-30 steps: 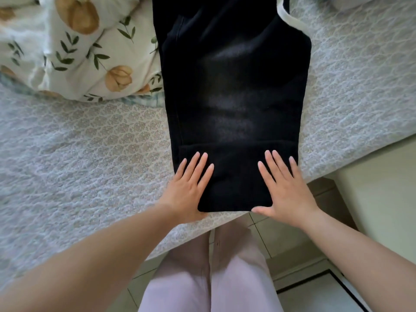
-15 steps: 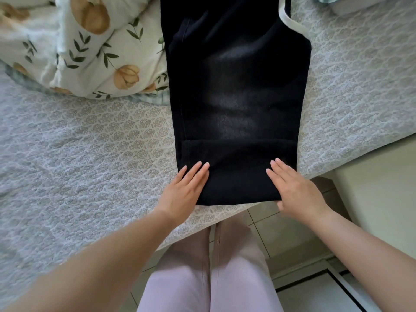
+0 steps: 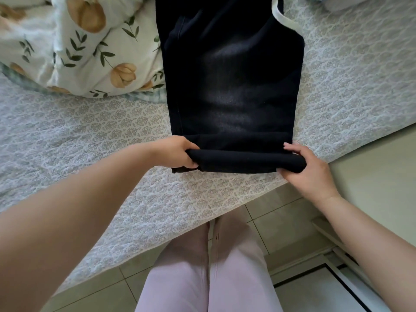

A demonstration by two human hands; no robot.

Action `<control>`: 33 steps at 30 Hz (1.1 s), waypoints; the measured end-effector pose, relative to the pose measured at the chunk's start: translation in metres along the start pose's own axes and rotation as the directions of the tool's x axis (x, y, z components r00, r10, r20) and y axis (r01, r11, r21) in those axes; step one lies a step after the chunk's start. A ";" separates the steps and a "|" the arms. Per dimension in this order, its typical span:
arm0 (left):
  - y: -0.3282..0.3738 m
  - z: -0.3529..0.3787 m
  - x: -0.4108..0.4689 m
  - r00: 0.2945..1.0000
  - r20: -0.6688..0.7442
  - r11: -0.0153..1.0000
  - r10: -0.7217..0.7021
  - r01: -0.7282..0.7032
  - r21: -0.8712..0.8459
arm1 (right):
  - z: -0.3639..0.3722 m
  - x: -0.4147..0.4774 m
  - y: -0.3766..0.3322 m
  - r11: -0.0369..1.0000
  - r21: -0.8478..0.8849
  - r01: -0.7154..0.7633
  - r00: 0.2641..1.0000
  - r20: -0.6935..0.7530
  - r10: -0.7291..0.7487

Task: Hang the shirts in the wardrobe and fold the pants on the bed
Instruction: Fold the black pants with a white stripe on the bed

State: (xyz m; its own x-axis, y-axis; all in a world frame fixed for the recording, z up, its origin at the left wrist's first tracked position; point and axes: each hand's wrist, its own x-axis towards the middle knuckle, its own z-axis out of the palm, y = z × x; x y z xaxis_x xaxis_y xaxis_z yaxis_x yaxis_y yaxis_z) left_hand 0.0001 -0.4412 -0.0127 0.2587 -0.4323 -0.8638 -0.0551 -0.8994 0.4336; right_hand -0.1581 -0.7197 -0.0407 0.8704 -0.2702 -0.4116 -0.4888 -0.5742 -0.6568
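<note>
Dark black pants (image 3: 231,86) lie lengthwise on the bed (image 3: 112,143), with their near end rolled up into a thick fold close to the bed's edge. My left hand (image 3: 177,154) grips the left end of that fold, fingers curled under it. At the right end, my right hand (image 3: 308,167) holds the fold with the thumb below and fingers on top. A white strap or cord (image 3: 283,16) lies along the pants' upper right side.
A floral duvet (image 3: 78,46) is bunched at the upper left, touching the pants' left side. The bed's near edge runs diagonally above tiled floor (image 3: 281,224). My legs in pale pink trousers (image 3: 207,278) stand against the bed. A pale cabinet (image 3: 378,176) stands at right.
Both hands were pressing flat on the pants' near end. They have since curled round that end and lifted it into a fold further up the bed.
</note>
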 end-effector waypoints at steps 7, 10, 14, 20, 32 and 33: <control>-0.006 0.009 -0.013 0.998 0.063 0.998 -0.020 0.023 -0.052 | -0.010 -0.006 -0.004 0.985 -0.161 0.070 0.989 0.143 -0.047; -0.005 0.019 -0.016 0.976 0.204 0.996 -0.071 0.079 -0.030 | -0.015 -0.017 -0.004 0.973 -0.231 0.012 0.954 0.293 0.058; -0.011 0.048 -0.015 0.898 0.411 0.984 -0.154 0.177 -0.018 | -0.019 -0.030 0.002 0.952 -0.286 -0.107 0.797 0.549 0.254; -0.017 0.055 -0.010 0.819 0.552 0.912 -0.157 0.335 -0.238 | -0.029 -0.012 -0.003 0.922 -0.225 -0.315 0.510 0.779 0.364; -0.024 0.033 0.013 0.703 -0.675 0.975 -0.224 0.156 -0.161 | 0.011 0.022 0.001 0.923 0.065 -0.379 0.920 -0.085 0.383; -0.024 0.046 0.012 0.679 -0.704 0.977 -0.209 0.184 -0.112 | 0.016 0.019 0.001 0.927 0.043 -0.374 0.920 -0.107 0.376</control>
State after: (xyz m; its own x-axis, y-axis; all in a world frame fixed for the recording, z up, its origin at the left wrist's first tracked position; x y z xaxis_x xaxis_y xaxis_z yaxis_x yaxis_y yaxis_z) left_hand -0.0400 -0.4276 -0.0449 0.8660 -0.0604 -0.4964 0.1019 -0.9506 0.2934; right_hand -0.1430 -0.7134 -0.0598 0.6235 -0.5475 -0.5581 -0.7807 -0.3978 -0.4820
